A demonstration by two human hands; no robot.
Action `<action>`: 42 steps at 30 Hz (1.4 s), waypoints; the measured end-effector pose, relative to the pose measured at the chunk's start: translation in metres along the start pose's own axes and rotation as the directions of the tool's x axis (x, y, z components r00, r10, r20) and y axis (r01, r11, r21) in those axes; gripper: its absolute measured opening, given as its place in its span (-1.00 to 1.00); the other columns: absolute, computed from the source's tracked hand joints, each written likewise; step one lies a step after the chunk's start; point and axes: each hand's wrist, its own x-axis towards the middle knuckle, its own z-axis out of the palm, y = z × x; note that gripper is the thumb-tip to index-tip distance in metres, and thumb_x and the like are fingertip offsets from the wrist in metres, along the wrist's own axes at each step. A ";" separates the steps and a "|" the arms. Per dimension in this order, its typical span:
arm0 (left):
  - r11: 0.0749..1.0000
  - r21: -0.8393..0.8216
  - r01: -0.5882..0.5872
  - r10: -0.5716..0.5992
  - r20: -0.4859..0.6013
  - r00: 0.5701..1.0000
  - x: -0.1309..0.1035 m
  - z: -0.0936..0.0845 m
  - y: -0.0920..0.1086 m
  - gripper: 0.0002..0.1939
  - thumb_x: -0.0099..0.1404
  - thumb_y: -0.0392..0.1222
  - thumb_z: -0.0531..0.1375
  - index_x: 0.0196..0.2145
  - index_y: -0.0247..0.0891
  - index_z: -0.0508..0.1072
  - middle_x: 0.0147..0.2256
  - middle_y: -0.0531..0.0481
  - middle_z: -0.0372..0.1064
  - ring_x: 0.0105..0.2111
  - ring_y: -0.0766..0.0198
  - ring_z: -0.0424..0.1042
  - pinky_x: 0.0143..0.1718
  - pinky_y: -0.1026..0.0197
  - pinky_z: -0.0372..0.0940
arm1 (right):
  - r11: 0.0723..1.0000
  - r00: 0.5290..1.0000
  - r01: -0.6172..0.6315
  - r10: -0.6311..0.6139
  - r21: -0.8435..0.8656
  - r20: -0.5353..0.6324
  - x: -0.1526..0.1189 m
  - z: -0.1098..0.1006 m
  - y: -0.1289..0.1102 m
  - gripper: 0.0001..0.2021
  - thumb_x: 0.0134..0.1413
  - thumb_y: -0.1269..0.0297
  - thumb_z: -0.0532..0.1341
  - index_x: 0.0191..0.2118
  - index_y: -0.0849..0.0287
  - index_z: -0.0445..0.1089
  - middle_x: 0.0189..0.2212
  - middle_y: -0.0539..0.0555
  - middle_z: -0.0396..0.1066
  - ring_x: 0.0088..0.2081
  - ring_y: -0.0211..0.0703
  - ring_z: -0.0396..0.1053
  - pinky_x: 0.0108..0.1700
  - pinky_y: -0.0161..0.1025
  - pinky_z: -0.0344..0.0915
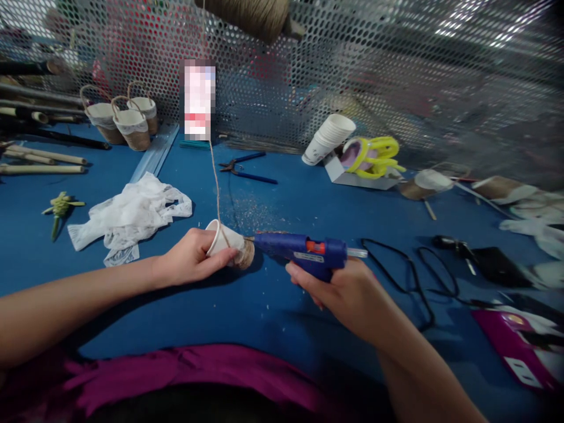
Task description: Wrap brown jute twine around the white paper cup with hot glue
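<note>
1. Left hand point(191, 258) pinches the cup point(232, 239), tilted over the table point(282, 194)!
2. Right hand point(341, 288) wraps round the glue gun point(284, 244), nozzle point(249, 239) right by the cup's wrapped base point(247, 256)!
3. Up from the cup climbs the twine point(214, 170); lace point(132, 208) lies off left.

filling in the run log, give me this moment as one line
left hand: holds paper cup | right hand: holds glue gun | nozzle: at cup's twine wrap
</note>
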 end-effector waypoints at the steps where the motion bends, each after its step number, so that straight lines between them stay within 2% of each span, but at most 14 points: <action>1: 1.000 0.006 -0.005 0.005 0.000 1.000 0.000 0.000 0.000 -0.73 0.24 -0.25 0.01 -0.57 -0.35 0.34 -0.66 0.08 0.23 -0.63 0.46 0.17 -0.59 0.41 0.12 | 1.000 1.000 -0.005 0.005 0.009 -0.003 0.001 0.000 0.000 -0.70 0.03 0.16 0.07 -0.62 0.15 0.29 -0.82 -0.08 0.17 -0.72 -0.31 0.18 -0.60 -0.32 0.17; 8: 0.997 -0.054 0.056 -0.055 0.011 0.998 0.000 0.000 0.000 -0.74 0.24 -0.25 0.01 -0.55 -0.37 0.35 -0.65 0.06 0.25 -0.63 0.45 0.19 -0.59 0.40 0.14 | 0.999 0.999 0.039 -0.039 0.003 0.010 -0.003 -0.001 -0.001 -0.68 0.05 0.17 0.05 -0.63 0.16 0.30 -0.81 -0.08 0.18 -0.72 -0.32 0.18 -0.60 -0.32 0.16; 15: 0.998 0.039 -0.044 0.044 0.001 0.999 -0.001 0.000 -0.001 -0.73 0.23 -0.25 0.01 -0.58 -0.35 0.34 -0.64 0.04 0.25 -0.61 0.42 0.20 -0.55 0.36 0.15 | 0.999 1.000 -0.010 0.010 0.031 -0.013 0.000 0.000 -0.003 -0.74 0.02 0.19 0.08 -0.61 0.15 0.30 -0.83 -0.11 0.16 -0.73 -0.32 0.18 -0.62 -0.34 0.15; 22: 1.000 -0.013 -0.013 0.013 0.007 1.000 0.000 0.000 -0.001 -0.75 0.24 -0.27 0.01 -0.56 -0.35 0.33 -0.65 0.06 0.24 -0.63 0.44 0.18 -0.58 0.39 0.13 | 0.998 0.998 -0.047 0.044 0.046 0.047 -0.006 -0.003 -0.003 -0.68 0.02 0.15 0.07 -0.66 0.14 0.27 -0.82 -0.08 0.18 -0.73 -0.32 0.16 -0.63 -0.32 0.15; 27: 1.000 0.011 -0.026 0.026 0.011 1.000 -0.001 0.000 -0.001 -0.73 0.24 -0.26 0.01 -0.57 -0.35 0.35 -0.64 0.04 0.26 -0.61 0.42 0.21 -0.55 0.36 0.16 | 0.999 1.000 -0.024 0.023 0.049 0.021 -0.003 -0.001 -0.003 -0.72 0.01 0.15 0.07 -0.62 0.15 0.28 -0.80 -0.07 0.20 -0.71 -0.30 0.18 -0.60 -0.31 0.16; 30: 1.000 -0.017 0.023 -0.022 0.017 1.000 -0.001 0.000 -0.002 -0.72 0.24 -0.23 0.00 -0.55 -0.38 0.37 -0.63 0.03 0.28 -0.60 0.42 0.22 -0.55 0.37 0.16 | 0.997 0.998 -0.048 0.046 0.059 0.031 -0.003 -0.001 -0.003 -0.71 0.00 0.14 0.08 -0.64 0.15 0.26 -0.80 -0.07 0.20 -0.71 -0.30 0.19 -0.62 -0.31 0.15; 33: 0.990 -0.072 0.125 -0.123 0.033 0.992 0.000 0.001 -0.002 -0.69 0.24 -0.20 0.00 -0.55 -0.40 0.38 -0.65 0.05 0.23 -0.63 0.44 0.16 -0.59 0.39 0.13 | 0.993 0.996 -0.081 0.076 0.088 0.055 -0.007 -0.002 -0.004 -0.67 -0.01 0.12 0.09 -0.69 0.13 0.20 -0.82 -0.08 0.17 -0.74 -0.32 0.15 -0.67 -0.32 0.10; 37: 0.959 -0.160 0.236 -0.232 0.041 0.972 0.000 0.000 -0.003 -0.64 0.24 -0.16 -0.01 -0.59 -0.40 0.36 -0.67 0.09 0.13 -0.64 0.46 0.06 -0.64 0.41 0.07 | 0.992 0.996 -0.067 0.060 0.107 0.066 -0.010 -0.003 -0.006 -0.62 -0.01 0.11 0.10 -0.74 0.12 0.15 -0.84 -0.10 0.13 -0.76 -0.36 0.11 -0.68 -0.33 0.08; 40: 0.942 -0.221 0.252 -0.251 0.034 0.967 0.001 0.000 -0.001 -0.64 0.24 -0.17 0.00 -0.64 -0.38 0.30 -0.67 0.12 0.08 -0.64 0.47 0.02 -0.65 0.42 0.04 | 0.982 0.996 -0.086 0.080 0.167 0.042 -0.009 -0.006 -0.007 -0.66 -0.02 0.12 0.11 -0.71 0.12 0.17 -0.81 -0.10 0.16 -0.73 -0.34 0.15 -0.65 -0.34 0.13; 42: 0.939 -0.240 0.247 -0.250 0.018 0.968 0.002 0.000 0.000 -0.66 0.23 -0.18 0.01 -0.65 -0.37 0.27 -0.67 0.13 0.07 -0.65 0.48 0.02 -0.65 0.42 0.05 | 0.962 0.988 -0.155 0.149 0.227 0.041 -0.006 -0.009 -0.006 -0.67 -0.03 0.11 0.12 -0.70 0.13 0.17 -0.80 -0.09 0.17 -0.70 -0.32 0.19 -0.62 -0.34 0.18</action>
